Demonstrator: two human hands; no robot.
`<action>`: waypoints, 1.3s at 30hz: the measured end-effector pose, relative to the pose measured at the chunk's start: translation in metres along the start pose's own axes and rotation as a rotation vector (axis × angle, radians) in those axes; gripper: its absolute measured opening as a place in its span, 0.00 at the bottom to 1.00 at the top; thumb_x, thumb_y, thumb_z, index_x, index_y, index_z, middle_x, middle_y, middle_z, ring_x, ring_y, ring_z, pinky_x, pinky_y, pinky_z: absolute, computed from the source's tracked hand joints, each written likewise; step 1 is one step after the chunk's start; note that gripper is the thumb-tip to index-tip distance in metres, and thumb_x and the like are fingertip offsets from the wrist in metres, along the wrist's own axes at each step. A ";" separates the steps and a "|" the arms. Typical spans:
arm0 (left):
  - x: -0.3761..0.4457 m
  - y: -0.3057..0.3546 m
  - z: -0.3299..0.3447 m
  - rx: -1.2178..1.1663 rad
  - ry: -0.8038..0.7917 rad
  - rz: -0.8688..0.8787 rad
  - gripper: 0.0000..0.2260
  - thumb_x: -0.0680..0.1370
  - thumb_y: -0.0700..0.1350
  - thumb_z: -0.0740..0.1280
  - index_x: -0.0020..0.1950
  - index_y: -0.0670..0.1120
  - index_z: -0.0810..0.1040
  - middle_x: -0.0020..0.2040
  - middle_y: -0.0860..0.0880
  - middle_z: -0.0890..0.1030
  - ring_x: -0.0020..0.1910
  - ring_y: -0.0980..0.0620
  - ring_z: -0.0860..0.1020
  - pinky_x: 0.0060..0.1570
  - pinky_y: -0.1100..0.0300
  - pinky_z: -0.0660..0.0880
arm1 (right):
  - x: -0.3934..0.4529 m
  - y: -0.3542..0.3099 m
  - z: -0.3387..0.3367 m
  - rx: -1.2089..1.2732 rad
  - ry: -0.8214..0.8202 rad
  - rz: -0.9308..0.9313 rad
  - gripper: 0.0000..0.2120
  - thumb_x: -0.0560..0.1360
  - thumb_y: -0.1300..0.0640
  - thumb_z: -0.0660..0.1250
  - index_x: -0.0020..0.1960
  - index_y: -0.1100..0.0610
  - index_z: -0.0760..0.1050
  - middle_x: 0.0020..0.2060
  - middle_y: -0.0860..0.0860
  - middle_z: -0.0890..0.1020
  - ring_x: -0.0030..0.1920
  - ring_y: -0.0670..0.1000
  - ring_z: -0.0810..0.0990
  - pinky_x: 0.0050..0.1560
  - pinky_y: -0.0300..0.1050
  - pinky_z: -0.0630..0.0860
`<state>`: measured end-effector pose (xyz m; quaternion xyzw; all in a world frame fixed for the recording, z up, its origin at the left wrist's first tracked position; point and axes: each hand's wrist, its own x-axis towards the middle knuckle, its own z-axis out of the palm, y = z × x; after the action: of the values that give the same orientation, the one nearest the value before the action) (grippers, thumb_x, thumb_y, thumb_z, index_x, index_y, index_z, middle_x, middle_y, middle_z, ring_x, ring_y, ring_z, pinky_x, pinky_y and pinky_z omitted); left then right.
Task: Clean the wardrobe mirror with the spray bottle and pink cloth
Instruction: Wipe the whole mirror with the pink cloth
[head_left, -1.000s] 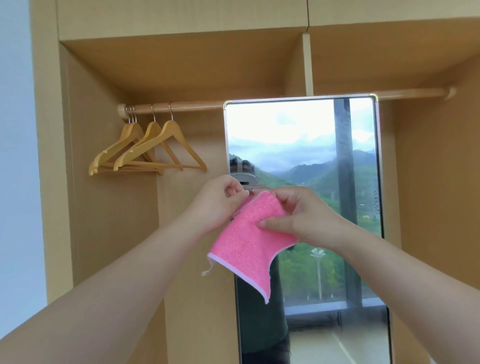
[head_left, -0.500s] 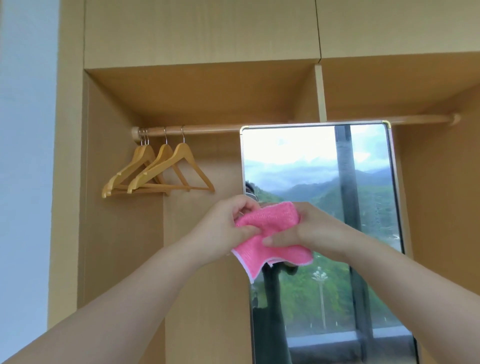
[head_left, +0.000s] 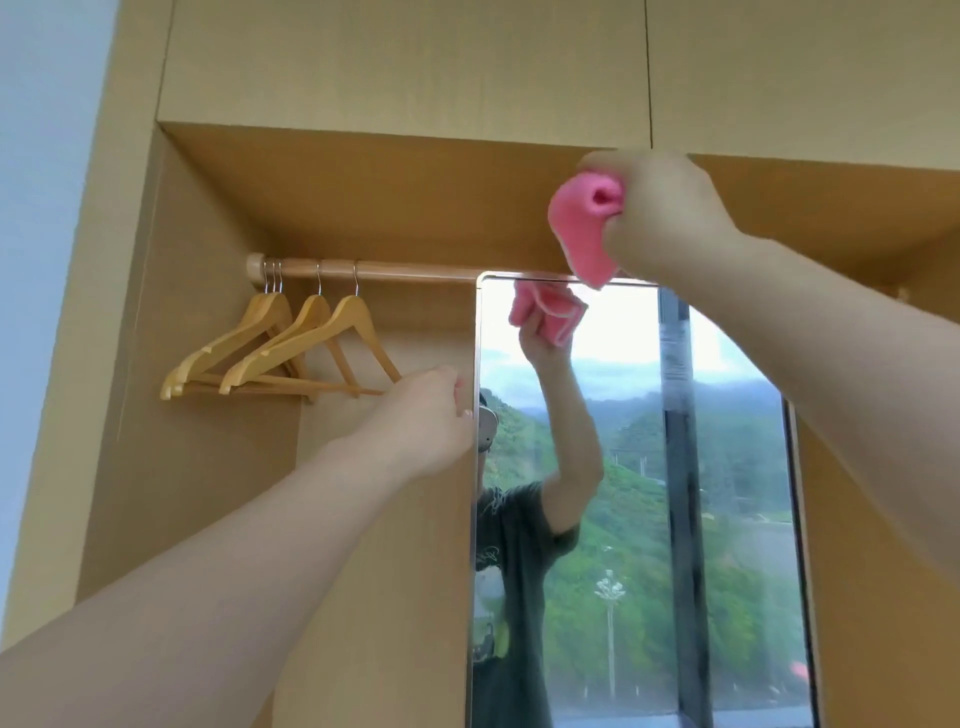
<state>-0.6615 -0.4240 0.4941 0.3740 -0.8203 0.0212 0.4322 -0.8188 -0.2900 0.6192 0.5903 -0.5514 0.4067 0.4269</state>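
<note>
Mirror (head_left: 727, 519): tall, narrow, with a thin pale metal frame and rounded top corners, standing in the open wooden wardrobe (head_left: 415, 197), top edge level with the hanging rod (head_left: 395, 271). Reflects green hills, bright cloudy sky, a dark vertical window post, and a person in a dark shirt with one arm raised. Faint streaks on the glass, possibly. Wooden hangers (head_left: 275, 353) grouped at the rod's left end, left of the mirror. Left hand (head_left: 431, 415) against the mirror's left frame edge, fingers curled at it; whether gripping the frame, hard to tell. Right hand (head_left: 660, 218) raised above the mirror's top edge, clutching the pink cloth (head_left: 584, 228), bunched, lower corner overlapping the frame.
</note>
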 end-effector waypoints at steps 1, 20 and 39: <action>0.005 0.001 0.001 0.013 -0.002 -0.016 0.15 0.79 0.46 0.62 0.65 0.45 0.72 0.58 0.47 0.78 0.55 0.47 0.76 0.56 0.50 0.76 | 0.017 -0.002 0.003 -0.060 0.009 -0.084 0.15 0.66 0.71 0.55 0.40 0.53 0.72 0.36 0.48 0.74 0.40 0.55 0.73 0.36 0.43 0.66; 0.009 0.013 0.010 0.177 0.146 -0.003 0.25 0.77 0.43 0.63 0.74 0.49 0.64 0.70 0.48 0.70 0.58 0.49 0.75 0.52 0.56 0.74 | 0.025 0.047 0.082 -0.278 -0.312 -0.278 0.08 0.80 0.63 0.55 0.47 0.59 0.72 0.38 0.52 0.72 0.39 0.55 0.72 0.35 0.46 0.68; -0.001 0.029 0.017 0.270 -0.049 -0.074 0.21 0.76 0.45 0.64 0.69 0.44 0.66 0.63 0.44 0.76 0.59 0.44 0.76 0.57 0.48 0.75 | 0.008 0.107 0.041 -0.428 -0.372 -0.276 0.11 0.76 0.62 0.59 0.55 0.56 0.76 0.42 0.51 0.78 0.42 0.53 0.77 0.33 0.42 0.65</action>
<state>-0.6912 -0.4087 0.4911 0.4590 -0.8060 0.1066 0.3582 -0.9245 -0.3340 0.6202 0.6205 -0.6079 0.1047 0.4843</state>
